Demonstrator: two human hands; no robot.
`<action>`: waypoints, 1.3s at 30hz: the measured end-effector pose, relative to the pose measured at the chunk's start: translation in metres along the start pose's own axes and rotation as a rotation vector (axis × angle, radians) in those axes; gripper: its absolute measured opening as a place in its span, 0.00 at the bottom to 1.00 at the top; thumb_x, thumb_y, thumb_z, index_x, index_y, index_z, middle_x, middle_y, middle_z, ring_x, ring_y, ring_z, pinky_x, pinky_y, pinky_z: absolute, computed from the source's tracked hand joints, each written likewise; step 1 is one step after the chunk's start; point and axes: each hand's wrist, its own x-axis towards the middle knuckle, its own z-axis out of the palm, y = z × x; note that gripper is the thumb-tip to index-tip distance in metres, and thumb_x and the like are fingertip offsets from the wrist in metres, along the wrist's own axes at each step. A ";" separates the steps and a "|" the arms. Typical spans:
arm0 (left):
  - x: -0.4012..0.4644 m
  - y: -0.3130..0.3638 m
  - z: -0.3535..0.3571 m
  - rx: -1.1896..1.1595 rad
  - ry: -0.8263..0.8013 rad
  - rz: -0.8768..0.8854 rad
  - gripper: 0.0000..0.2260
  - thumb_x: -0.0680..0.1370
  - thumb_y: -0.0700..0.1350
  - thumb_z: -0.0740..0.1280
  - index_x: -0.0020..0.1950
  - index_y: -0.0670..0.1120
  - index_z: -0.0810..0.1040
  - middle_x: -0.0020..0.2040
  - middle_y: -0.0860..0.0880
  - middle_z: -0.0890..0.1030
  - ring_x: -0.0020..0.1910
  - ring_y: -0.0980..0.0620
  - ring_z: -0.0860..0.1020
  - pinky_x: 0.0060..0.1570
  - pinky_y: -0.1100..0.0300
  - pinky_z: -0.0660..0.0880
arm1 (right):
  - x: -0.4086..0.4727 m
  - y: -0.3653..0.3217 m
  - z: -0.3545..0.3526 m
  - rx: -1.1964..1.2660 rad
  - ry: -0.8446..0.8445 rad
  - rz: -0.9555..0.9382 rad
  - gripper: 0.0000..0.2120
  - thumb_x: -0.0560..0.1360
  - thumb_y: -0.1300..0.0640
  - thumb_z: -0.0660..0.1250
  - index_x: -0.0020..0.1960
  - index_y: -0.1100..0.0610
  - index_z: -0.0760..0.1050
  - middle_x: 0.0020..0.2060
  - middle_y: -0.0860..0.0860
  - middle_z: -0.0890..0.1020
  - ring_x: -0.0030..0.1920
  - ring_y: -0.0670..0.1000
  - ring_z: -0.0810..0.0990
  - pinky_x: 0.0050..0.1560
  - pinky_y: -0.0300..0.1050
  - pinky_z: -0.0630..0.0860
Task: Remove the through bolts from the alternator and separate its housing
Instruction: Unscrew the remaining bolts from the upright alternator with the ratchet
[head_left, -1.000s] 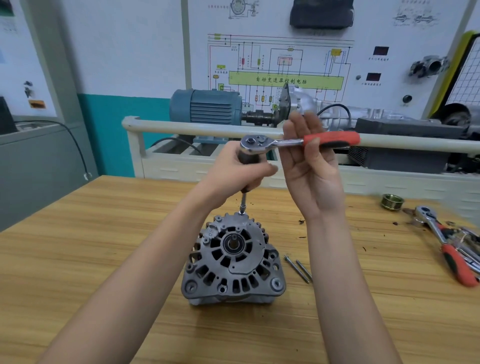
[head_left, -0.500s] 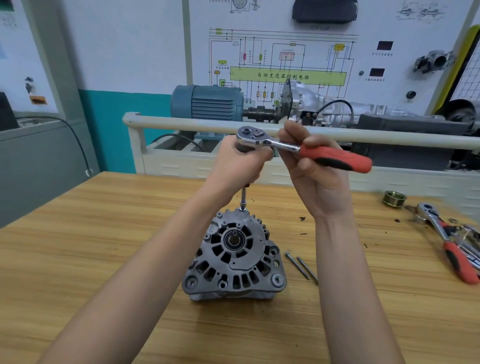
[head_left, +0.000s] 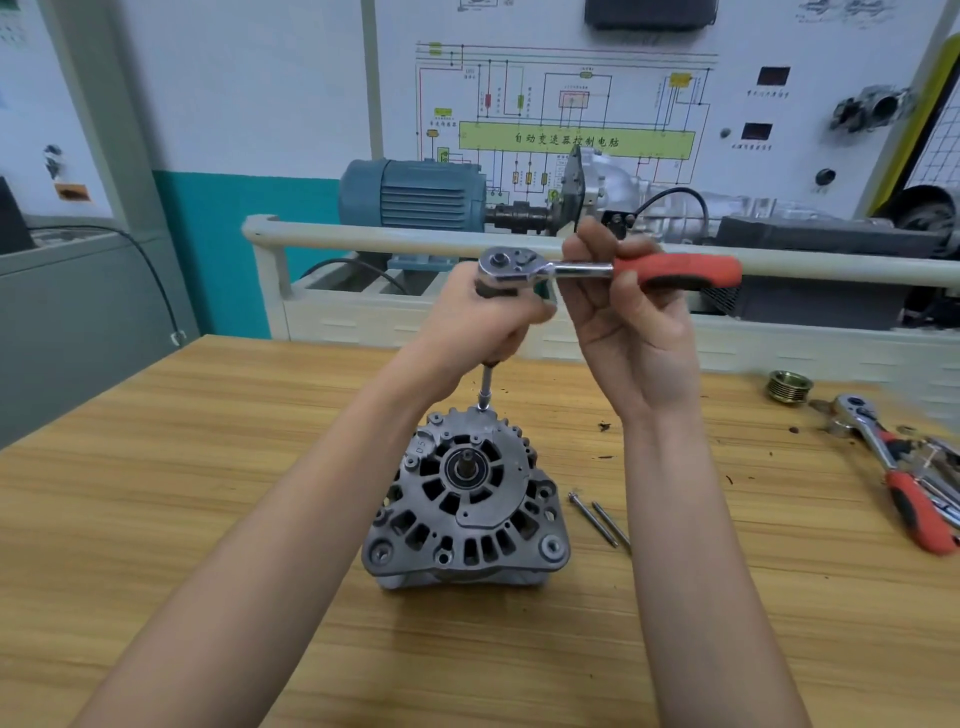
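The pale wood-grain worktop fills the lower frame, and just below centre stands the grey cast-aluminium alternator, shaft end up, its housing not yet split. Above it, in the middle of the frame, the chrome ratchet wrench with a red grip lies level on a thin steel extension bar whose socket sits on a bolt at the alternator's far rim. The left hand is clenched around the top of the extension under the ratchet head; the right hand grasps the handle with curled fingers. Two loose steel through bolts lie on the worktop just right of the alternator. With nothing bracing the alternator, a hard pull could probably tip it or cock the tall extension, so the socket slips off and rounds the bolt head.
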 end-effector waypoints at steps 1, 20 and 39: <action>0.001 0.001 0.001 -0.012 0.048 0.000 0.14 0.74 0.30 0.64 0.32 0.42 0.67 0.22 0.50 0.64 0.21 0.53 0.59 0.25 0.63 0.57 | -0.001 -0.002 0.000 -0.086 -0.050 -0.019 0.09 0.66 0.61 0.76 0.46 0.55 0.83 0.51 0.54 0.84 0.55 0.52 0.82 0.56 0.45 0.76; 0.001 -0.007 0.007 -0.116 -0.003 0.065 0.16 0.67 0.36 0.65 0.23 0.49 0.66 0.21 0.49 0.62 0.20 0.53 0.57 0.25 0.63 0.56 | 0.000 -0.002 0.006 0.016 0.080 0.004 0.07 0.67 0.62 0.73 0.45 0.59 0.82 0.50 0.59 0.84 0.51 0.55 0.83 0.54 0.48 0.79; 0.007 -0.011 0.008 -0.161 0.027 0.120 0.17 0.66 0.34 0.64 0.22 0.51 0.65 0.20 0.52 0.61 0.21 0.52 0.55 0.26 0.64 0.56 | 0.000 -0.001 0.009 -0.053 0.035 -0.024 0.07 0.69 0.62 0.71 0.48 0.60 0.81 0.51 0.59 0.84 0.53 0.56 0.83 0.54 0.46 0.78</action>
